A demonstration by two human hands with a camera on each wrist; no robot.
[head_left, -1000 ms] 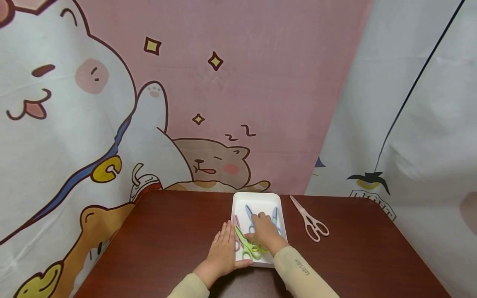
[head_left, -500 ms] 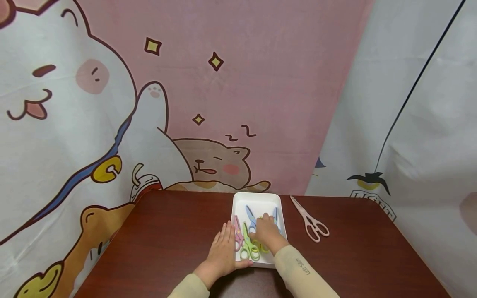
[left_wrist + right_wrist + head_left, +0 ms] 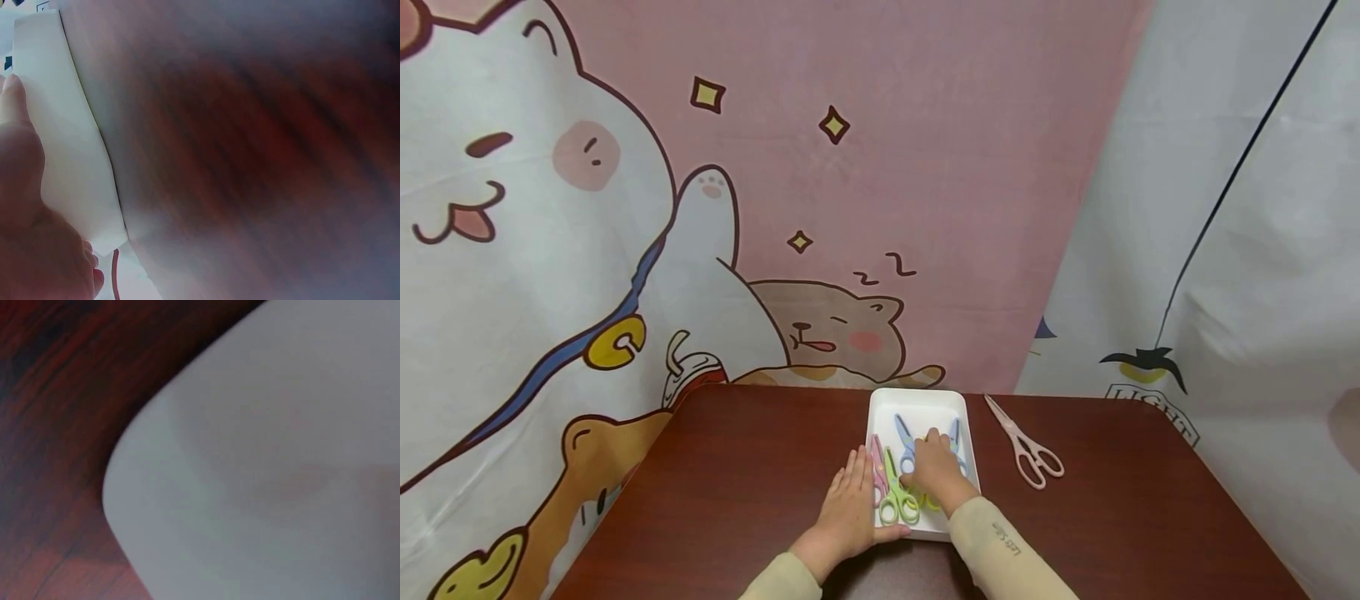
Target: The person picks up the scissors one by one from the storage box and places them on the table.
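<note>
Cartoon-cat backdrop behind a dark wood-grain table. Head view: white tray holds pink scissors, green scissors, left blue scissors, right blue scissors; yellow-green handles show partly under the right hand, which blocks the tray's middle; cannot tell its grip. Left hand straight-fingered along the tray's left side. Pale pink scissors on the table, right of the tray. Left wrist: left hand against the white tray wall. Right wrist: blurred; rounded tray corner over wood.
</note>
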